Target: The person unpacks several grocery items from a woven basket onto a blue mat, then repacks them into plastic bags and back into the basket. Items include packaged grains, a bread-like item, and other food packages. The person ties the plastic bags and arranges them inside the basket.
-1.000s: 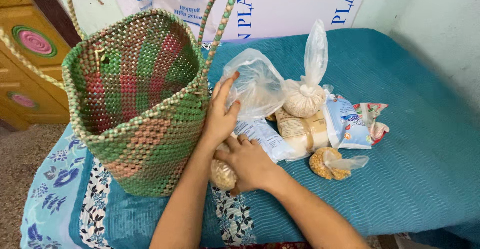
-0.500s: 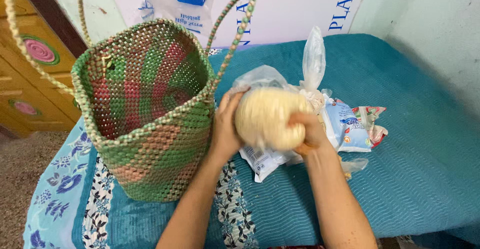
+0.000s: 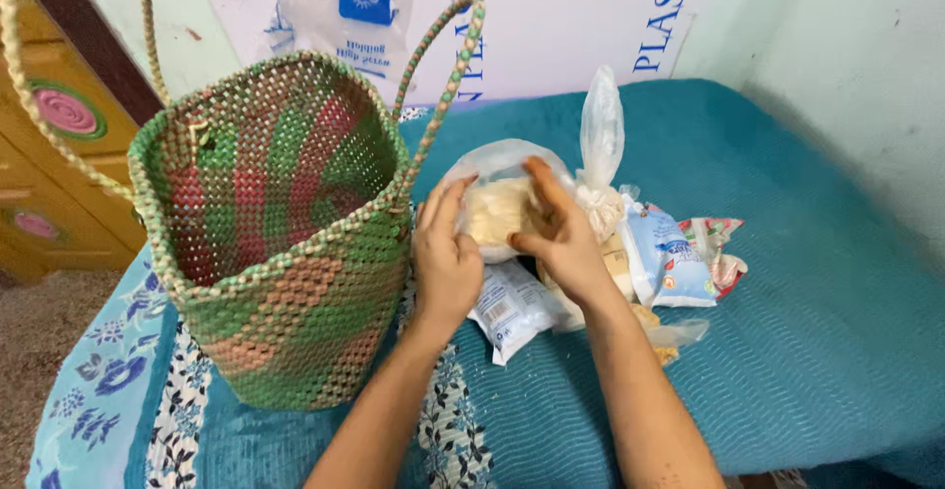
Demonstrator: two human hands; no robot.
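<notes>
Beside the woven basket [image 3: 281,243], above the blue bedspread [image 3: 807,332], the left hand [image 3: 445,258] and right hand [image 3: 559,228] are clamping their fingers around a clear bag of pale food [image 3: 492,209], lying roughly level, long axis running left-right; supporting it underneath seems wise.

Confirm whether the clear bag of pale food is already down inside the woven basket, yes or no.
No: both the left hand and right hand hold the clear bag up beside the woven basket, outside its rim.
</notes>
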